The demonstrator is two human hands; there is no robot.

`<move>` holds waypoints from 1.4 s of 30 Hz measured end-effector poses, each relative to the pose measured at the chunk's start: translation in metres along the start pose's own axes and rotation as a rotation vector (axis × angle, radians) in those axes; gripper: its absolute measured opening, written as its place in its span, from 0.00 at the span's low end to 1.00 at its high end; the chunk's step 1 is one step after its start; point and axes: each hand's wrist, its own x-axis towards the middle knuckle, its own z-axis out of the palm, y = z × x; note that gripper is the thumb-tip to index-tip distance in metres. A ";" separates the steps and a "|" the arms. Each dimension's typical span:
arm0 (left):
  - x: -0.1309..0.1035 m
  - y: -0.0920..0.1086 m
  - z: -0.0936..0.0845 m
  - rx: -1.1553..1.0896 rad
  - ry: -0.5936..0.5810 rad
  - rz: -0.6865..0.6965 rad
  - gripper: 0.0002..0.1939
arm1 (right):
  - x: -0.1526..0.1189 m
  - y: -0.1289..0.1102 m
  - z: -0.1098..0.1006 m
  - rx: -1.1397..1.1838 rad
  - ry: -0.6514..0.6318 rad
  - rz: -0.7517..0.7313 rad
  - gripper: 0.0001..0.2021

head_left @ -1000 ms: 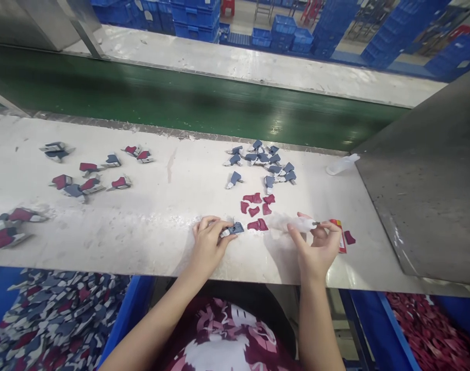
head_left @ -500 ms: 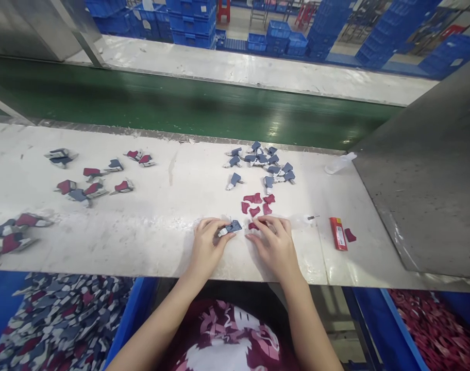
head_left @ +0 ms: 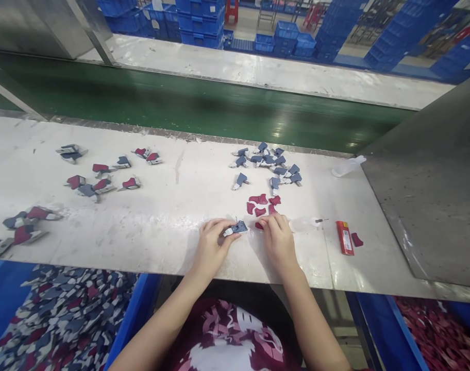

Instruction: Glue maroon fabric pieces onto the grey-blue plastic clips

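Bench (head_left: 196, 196), piece (head_left: 238, 228) crosswise, blue end (head_left: 241, 225) rightward

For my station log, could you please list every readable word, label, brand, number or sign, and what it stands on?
None can be read.
Red box: white label, too small.
Shirt: pale print, any lettering unclear.
Blue crates: pale labels, too blurred.
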 end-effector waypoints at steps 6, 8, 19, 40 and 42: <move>0.001 0.001 0.000 0.044 -0.083 0.029 0.09 | -0.004 -0.020 -0.003 0.537 -0.054 0.296 0.07; 0.002 0.000 0.001 0.051 -0.085 0.025 0.09 | -0.003 -0.021 -0.003 0.521 -0.095 0.258 0.06; 0.001 0.000 -0.001 0.081 -0.110 0.047 0.10 | 0.004 -0.020 -0.007 0.316 -0.147 -0.043 0.10; 0.004 0.001 -0.006 -0.042 -0.195 -0.061 0.10 | 0.002 -0.027 0.000 0.142 -0.129 -0.147 0.11; 0.005 0.002 -0.007 -0.068 -0.196 -0.090 0.09 | -0.001 -0.027 0.002 0.105 -0.120 -0.168 0.11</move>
